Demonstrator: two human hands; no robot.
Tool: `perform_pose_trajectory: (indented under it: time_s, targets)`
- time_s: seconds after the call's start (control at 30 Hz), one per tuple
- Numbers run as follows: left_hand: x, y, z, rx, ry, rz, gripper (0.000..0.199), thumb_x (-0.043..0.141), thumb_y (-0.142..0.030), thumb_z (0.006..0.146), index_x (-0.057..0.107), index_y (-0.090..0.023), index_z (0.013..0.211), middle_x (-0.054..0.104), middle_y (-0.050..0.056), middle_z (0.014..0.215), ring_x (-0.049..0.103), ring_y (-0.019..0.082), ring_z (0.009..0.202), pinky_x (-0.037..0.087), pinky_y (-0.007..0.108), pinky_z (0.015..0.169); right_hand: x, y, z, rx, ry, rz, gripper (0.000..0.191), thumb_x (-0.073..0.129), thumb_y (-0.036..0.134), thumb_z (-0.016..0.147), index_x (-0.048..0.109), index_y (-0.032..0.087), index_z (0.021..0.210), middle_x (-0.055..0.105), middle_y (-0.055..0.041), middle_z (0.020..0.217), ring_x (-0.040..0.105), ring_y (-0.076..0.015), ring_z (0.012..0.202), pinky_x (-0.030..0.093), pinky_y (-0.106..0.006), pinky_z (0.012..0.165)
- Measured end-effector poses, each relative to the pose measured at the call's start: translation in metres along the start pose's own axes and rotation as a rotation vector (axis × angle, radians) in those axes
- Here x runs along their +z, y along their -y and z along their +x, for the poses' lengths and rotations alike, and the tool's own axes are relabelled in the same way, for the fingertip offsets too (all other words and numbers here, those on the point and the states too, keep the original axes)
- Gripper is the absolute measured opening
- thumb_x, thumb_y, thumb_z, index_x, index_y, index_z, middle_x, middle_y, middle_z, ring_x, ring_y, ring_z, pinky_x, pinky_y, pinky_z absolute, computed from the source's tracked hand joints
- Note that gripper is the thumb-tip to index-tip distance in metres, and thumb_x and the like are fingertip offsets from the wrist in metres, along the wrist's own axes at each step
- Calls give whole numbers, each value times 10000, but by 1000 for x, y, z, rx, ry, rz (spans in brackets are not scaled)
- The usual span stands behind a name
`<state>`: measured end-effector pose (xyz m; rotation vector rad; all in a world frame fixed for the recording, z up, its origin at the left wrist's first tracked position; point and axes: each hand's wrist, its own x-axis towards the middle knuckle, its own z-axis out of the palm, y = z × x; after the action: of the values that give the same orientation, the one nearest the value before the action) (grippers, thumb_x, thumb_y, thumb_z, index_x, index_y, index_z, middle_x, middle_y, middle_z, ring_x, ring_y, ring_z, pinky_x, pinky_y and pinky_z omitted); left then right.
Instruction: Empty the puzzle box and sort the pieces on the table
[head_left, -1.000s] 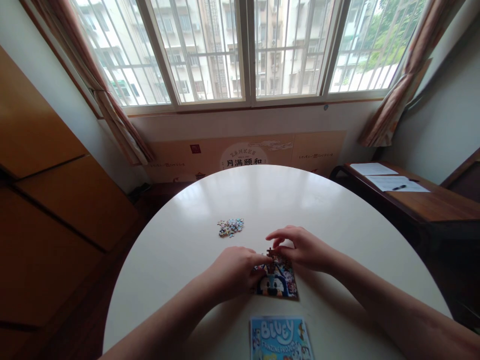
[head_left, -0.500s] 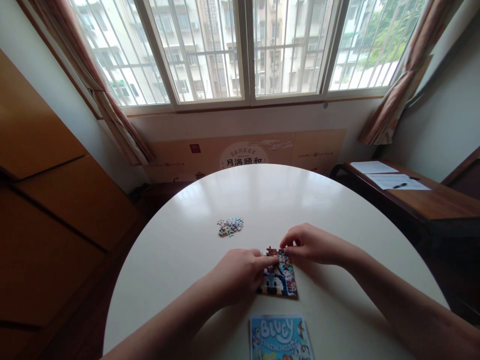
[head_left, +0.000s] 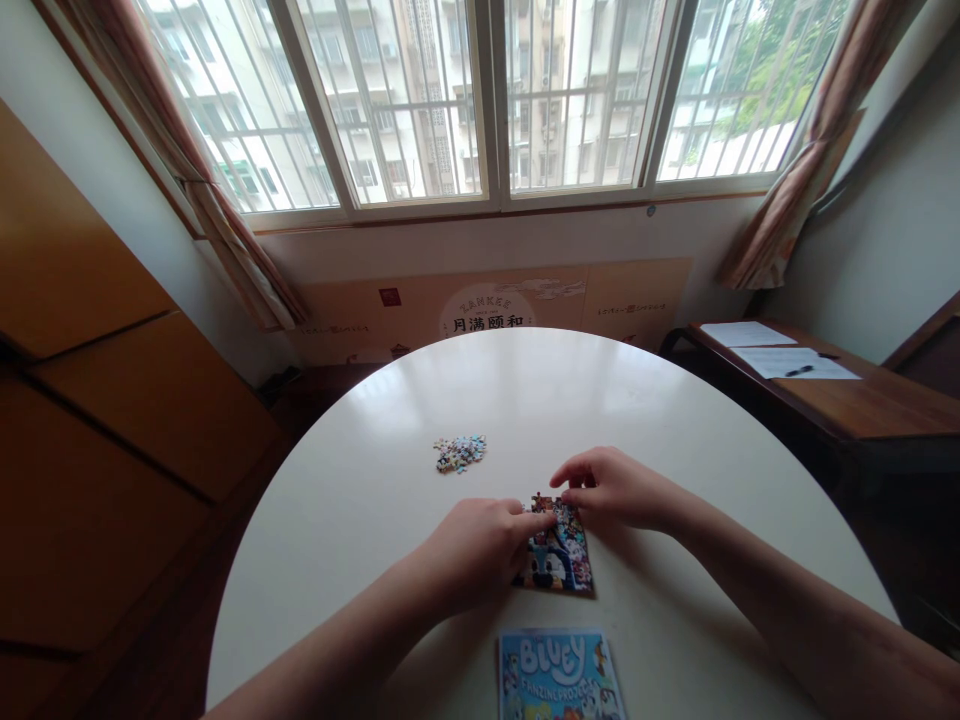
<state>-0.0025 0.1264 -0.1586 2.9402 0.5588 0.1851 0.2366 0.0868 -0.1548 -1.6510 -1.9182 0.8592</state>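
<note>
A partly assembled jigsaw puzzle (head_left: 559, 565) lies on the white table, showing a blue cartoon dog; its far edge is uneven with piece tabs. My left hand (head_left: 480, 545) rests over its left side, index finger stretched across the pieces, covering part of the picture. At the far right corner is my right hand (head_left: 611, 487), thumb by the puzzle's edge and index finger raised apart from it; no piece shows between them. Loose puzzle pieces (head_left: 461, 453) form a small pile beyond my left hand. Nearer to me lies a blue "Bluey" picture sheet (head_left: 559, 680).
The round white table (head_left: 337, 480) spans the middle of the view. A wooden side table (head_left: 885, 400) at right carries papers (head_left: 795, 363) and a pen (head_left: 799, 371). Barred windows and a printed cardboard panel (head_left: 420, 305) are behind the table.
My right hand has shifted slightly left, and its index finger has lifted and spread from the thumb at the puzzle's far edge. My left hand stays in place.
</note>
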Motion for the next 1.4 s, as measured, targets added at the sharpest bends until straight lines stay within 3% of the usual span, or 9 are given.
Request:
perform_pose_trajectory:
  time_s: [0.77, 1.07, 1.4]
  targets:
    - [-4, -2, -1, 1, 1, 13, 482, 543, -148, 860, 629, -343, 1292, 694, 12, 829, 636, 191, 661, 416, 281, 568, -1, -8, 2, 71, 53, 209, 340, 665, 307, 788, 727, 150, 1083, 703, -53, 859, 645, -133, 757, 512, -254, 713]
    - [-6, -3, 0, 6, 3, 21, 493, 547, -143, 850, 627, -336, 1296, 679, 10, 802, 621, 183, 632, 429, 282, 568, 9, 0, 2, 73, -74, 103, 315, 610, 241, 792, 741, 191, 1074, 711, -39, 844, 596, -115, 720, 453, -238, 683]
    - [-7, -3, 0, 3, 3, 16, 484, 548, -136, 848, 638, -342, 1277, 684, 3, 800, 621, 180, 634, 406, 278, 556, 8, -3, 2, 88, -74, 186, 384, 624, 261, 789, 703, 178, 1156, 705, -48, 848, 611, -128, 737, 470, -249, 690]
